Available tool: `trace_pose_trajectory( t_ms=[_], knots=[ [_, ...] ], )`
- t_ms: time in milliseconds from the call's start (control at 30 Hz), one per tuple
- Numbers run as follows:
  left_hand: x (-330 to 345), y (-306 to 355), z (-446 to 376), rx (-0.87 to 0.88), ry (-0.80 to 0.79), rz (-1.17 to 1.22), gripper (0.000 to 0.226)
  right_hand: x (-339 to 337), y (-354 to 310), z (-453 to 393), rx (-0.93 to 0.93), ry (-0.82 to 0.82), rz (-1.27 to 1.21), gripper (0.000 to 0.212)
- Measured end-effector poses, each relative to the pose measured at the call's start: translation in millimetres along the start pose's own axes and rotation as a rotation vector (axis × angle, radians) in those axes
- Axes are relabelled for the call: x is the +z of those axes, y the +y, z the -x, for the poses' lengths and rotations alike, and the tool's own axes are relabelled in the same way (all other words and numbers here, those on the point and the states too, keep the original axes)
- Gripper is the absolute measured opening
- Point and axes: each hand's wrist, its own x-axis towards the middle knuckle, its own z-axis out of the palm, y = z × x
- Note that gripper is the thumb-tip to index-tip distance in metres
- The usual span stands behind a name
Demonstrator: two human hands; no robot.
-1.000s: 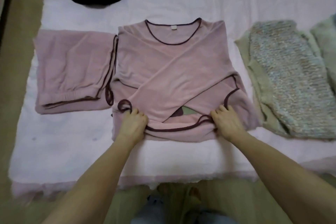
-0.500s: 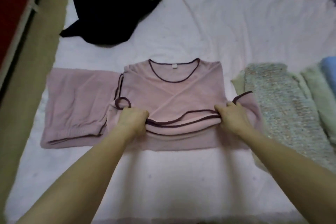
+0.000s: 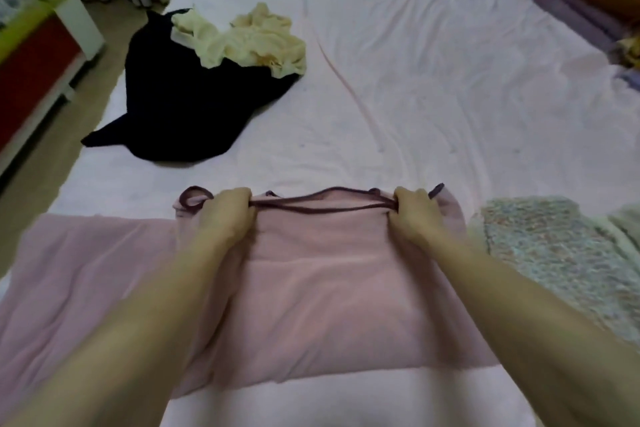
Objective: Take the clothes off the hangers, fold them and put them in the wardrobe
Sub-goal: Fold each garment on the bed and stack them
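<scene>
Pink top point(image 3: 322, 291) folded, long axis left-right; both hands' grip pinching far hem.

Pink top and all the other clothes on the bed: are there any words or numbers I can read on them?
None: no words or numbers show anywhere.
Pink top: plain, with dark trim only.
Black garment: plain.
Cream garment: plain.
Speckled knit: pattern only, no letters.

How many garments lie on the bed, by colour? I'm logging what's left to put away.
Pink: 2, the top both hands hold and the folded piece beside it
Black: 1
Cream: 1
Speckled knit: 1
Pale green, cut off at the edge: 1
Total: 6
</scene>
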Motion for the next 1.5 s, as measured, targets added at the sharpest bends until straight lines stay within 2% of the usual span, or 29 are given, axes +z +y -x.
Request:
trace_pose_trajectory(
  t_ms=[67,133,233,367,500,600,767,933,1100,1233,1333,1467,1500],
  knots=[
    [4,4,-5,-0.031,0.183,0.020,0.010,4,0,-8,0.062,0.071,-0.069,0.030],
    [10,7,-10,-0.073,0.235,0.038,0.017,10,4,-22,0.086,0.149,-0.080,0.035],
    [33,-2,-21,-0.049,0.071,-0.120,0.044,26,12,-42,0.055,0.108,0.008,0.043],
    [57,-20,-41,0.014,-0.164,-0.234,0.060,46,16,-62,-0.102,-0.107,0.153,0.043],
    [58,-20,-46,0.056,-0.059,-0.265,0.046,63,18,-62,-0.110,-0.033,0.178,0.031],
    [54,-18,-31,0.114,-0.046,-0.233,0.030,62,18,-42,-0.134,0.027,0.191,0.025],
    [-6,-1,-9,0.133,0.026,-0.125,0.036,4,16,-11,-0.174,0.130,0.148,0.028],
    [-108,31,21,0.187,0.115,-0.109,0.039,-94,13,26,-0.157,0.267,0.107,0.027],
    [-201,62,58,0.185,0.159,-0.167,0.023,-190,22,59,-0.206,0.317,0.148,0.025],
    [-213,74,102,0.236,0.135,-0.219,0.017,-196,42,97,-0.241,0.250,0.199,0.023],
    [-183,72,141,0.170,0.036,-0.091,0.022,-158,56,127,-0.239,0.151,0.250,0.022],
    [-101,53,195,0.360,-0.012,-0.399,0.013,-86,73,175,-0.295,-0.056,0.397,0.026],
    [-86,48,206,0.333,-0.135,-0.420,0.016,-72,76,185,-0.318,-0.106,0.432,0.026]
  ],
)
